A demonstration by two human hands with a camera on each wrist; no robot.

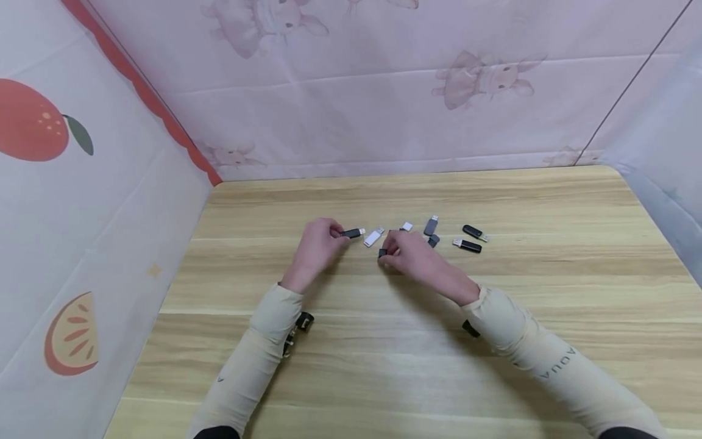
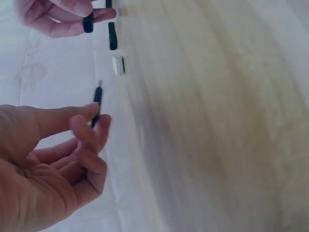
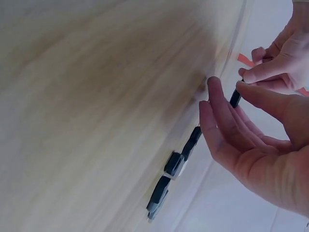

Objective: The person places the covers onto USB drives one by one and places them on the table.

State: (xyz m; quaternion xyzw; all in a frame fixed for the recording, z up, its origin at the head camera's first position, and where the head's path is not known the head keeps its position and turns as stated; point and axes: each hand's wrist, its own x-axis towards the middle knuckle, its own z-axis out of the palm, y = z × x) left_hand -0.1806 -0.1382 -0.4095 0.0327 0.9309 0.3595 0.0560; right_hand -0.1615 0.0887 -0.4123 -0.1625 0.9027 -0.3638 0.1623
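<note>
My left hand [image 1: 318, 247] pinches a black USB stick [image 1: 353, 233] between thumb and fingers, its metal plug pointing right. In the left wrist view the same stick [image 2: 98, 96] stands out past the fingertips. A small black cap [image 1: 382, 253] is pinched by my right hand [image 1: 414, 256], a short way right of the stick and apart from it. The cap [image 2: 88, 23] hangs below the right thumb in the left wrist view. Between the hands lies a white USB stick [image 1: 374, 237] with its plug bare. Behind the right hand, a white-ended piece [image 1: 406, 226] is partly hidden.
Right of the hands lie a grey USB stick [image 1: 431, 225], a dark grey cap-like piece [image 1: 433, 241] and two black USB sticks [image 1: 473, 231]. Black wrist gear [image 1: 304, 321] shows beside the left sleeve. The wooden table [image 1: 384, 378] meets a curtain [image 1: 356, 122] at its back edge.
</note>
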